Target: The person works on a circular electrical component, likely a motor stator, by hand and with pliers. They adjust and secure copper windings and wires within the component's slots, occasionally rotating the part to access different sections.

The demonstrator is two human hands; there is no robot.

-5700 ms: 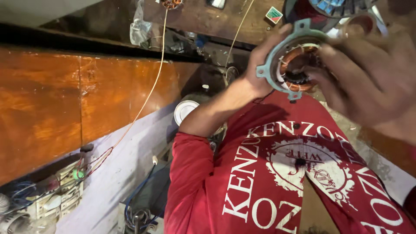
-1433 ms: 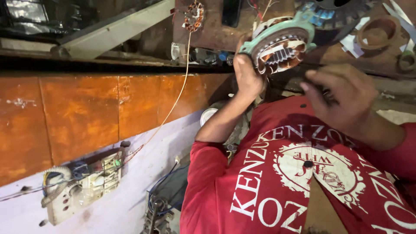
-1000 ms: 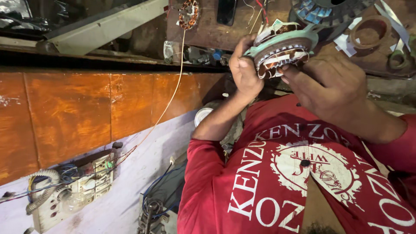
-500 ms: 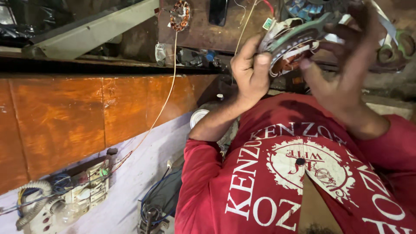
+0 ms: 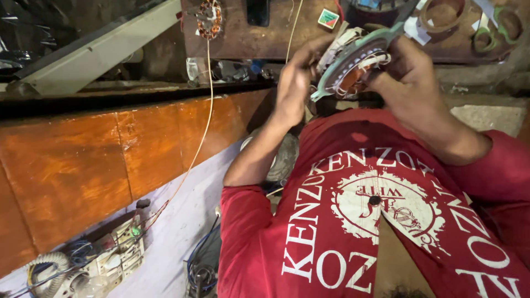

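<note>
My left hand (image 5: 294, 83) and my right hand (image 5: 409, 74) both hold a round motor stator (image 5: 353, 65), a grey-green ring with copper windings and white wire ends. It is tilted on edge in front of my chest. The left fingers grip its left rim. The right fingers reach over its upper right side onto the windings. My red printed shirt (image 5: 375, 221) fills the lower right.
A second copper-wound stator (image 5: 208, 19) lies on the dark wooden bench (image 5: 276, 41), with a thin wire (image 5: 199, 143) trailing down from it. Tape rolls (image 5: 441, 14) and green rings (image 5: 508, 25) lie at top right. An orange-brown panel (image 5: 110, 165) and a switchboard (image 5: 118, 254) are at left.
The stator has tipped from facing me to standing on edge. My right hand has moved up onto its windings, and both hands have shifted slightly right.
</note>
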